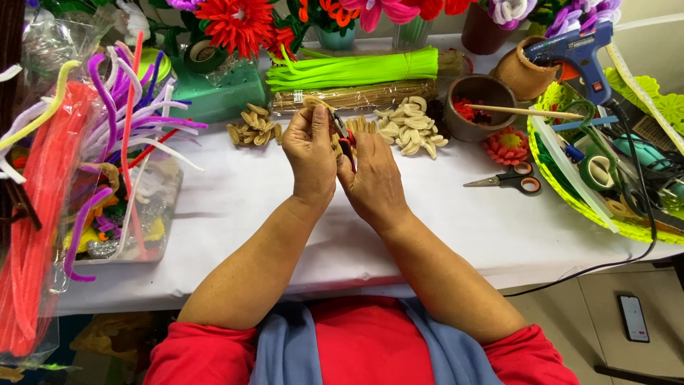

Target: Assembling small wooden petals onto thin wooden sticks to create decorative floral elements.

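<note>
Hands meet over the middle of the white tabletop (235, 214). The left hand (310, 153) is closed, fingertips pinching a tan folded pipe-cleaner loop (315, 103) that sticks up above the fingers, its long axis roughly upright in the frame, pointing away from the person. The right hand (372, 178) is closed around small red-handled pliers (343, 139), which run along the gap between the two hands with the dark tip aimed up toward the loop; most of the tool is hidden by the palm, so whether the tip touches the loop cannot be told.

Two heaps of similar tan loops lie just beyond the hands: a darker heap (253, 127) beyond the left hand and a paler heap (410, 125) beyond the right hand; the pieces overlap too much to count. Farther beyond lie two bundles of stems, one neon green (356, 68) and one tan in clear wrap (370, 95).

One pair of orange-handled scissors (514, 178) lies to the right of the right hand, blades pointing toward it. Beyond the scissors stand two brown pots; the nearer pot (479, 107) has a stick across it. One blue glue gun (577, 57) rests on a yellow-green basket (563, 182), cut off at the frame edge.
</note>
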